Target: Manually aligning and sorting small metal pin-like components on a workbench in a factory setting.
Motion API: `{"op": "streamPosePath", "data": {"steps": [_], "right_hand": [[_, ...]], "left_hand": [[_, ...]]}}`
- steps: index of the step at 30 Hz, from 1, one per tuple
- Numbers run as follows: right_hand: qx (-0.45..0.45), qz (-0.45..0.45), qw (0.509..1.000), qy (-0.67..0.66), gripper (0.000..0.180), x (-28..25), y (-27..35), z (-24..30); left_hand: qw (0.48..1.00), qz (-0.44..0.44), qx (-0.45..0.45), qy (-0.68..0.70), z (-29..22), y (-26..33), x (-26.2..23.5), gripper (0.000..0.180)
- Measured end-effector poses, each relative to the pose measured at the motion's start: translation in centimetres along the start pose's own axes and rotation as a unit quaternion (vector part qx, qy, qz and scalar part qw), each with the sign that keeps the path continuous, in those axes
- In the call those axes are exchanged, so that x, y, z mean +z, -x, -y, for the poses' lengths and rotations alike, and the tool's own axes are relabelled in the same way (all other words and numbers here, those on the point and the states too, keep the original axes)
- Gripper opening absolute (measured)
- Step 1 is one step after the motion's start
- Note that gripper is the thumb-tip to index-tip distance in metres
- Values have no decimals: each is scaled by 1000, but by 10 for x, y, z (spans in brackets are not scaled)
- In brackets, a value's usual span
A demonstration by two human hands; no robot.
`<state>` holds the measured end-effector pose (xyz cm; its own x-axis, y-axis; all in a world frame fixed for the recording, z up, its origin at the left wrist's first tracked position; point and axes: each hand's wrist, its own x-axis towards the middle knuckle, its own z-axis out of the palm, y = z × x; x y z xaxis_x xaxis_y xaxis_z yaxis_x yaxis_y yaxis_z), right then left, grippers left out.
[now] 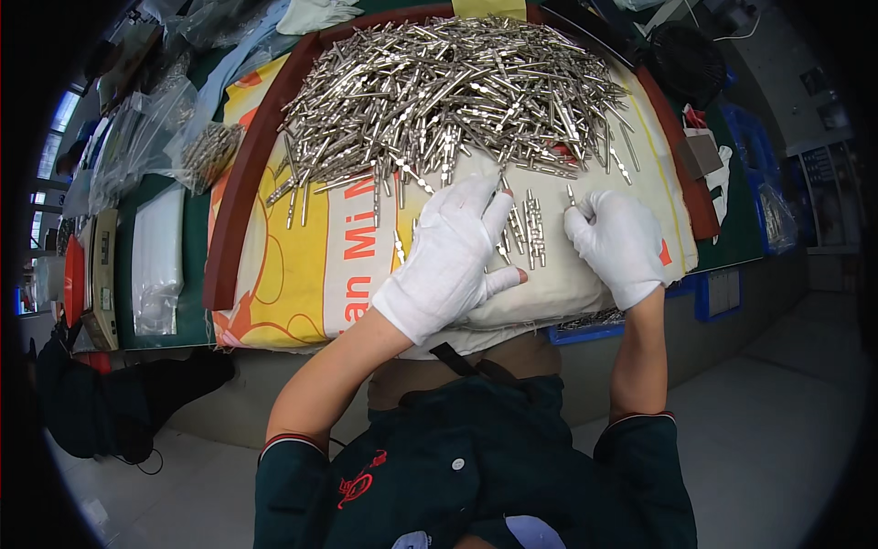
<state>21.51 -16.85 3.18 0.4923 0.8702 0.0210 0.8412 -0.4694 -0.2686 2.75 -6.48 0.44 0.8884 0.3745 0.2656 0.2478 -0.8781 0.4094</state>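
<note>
A large heap of thin, silvery stepped metal pins (448,91) covers the far part of the work surface. My left hand (441,261), in a white glove with bare fingertips, lies over the near edge of the heap. Its thumb stands apart from the fingers, and a few pins show from under it. Just right of that thumb, several pins lie side by side in a short row (535,229). My right hand (622,242), gloved the same way, is closed with its fingers curled in. A single metal pin (571,195) sticks out at its fingertips.
Dark red wooden rails (240,220) border the printed sack cloth (366,229) on the sides. Clear plastic bags (157,265) lie to the left, one holding more pins (210,154). A black fan (686,59) stands at the far right. Beneath the near edge sits a blue tray (585,333).
</note>
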Motion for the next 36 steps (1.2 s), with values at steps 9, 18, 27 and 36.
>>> {"op": "streamPosePath", "data": {"steps": [9,18,27,36], "right_hand": [[-121,34,977,-170,15,10,12,8],[-48,-23,995,-79,36,11,-48,39],[32,-50,985,-162,24,-4,-45,51],[-20,88,989,-114,24,1,20,6]], "left_hand": [[999,-13,25,19,3,2,0,84],[999,-24,42,22,1,1,-3,80],[998,-24,55,8,1,-1,-5,78],[996,35,80,12,5,-13,-1,89]]}}
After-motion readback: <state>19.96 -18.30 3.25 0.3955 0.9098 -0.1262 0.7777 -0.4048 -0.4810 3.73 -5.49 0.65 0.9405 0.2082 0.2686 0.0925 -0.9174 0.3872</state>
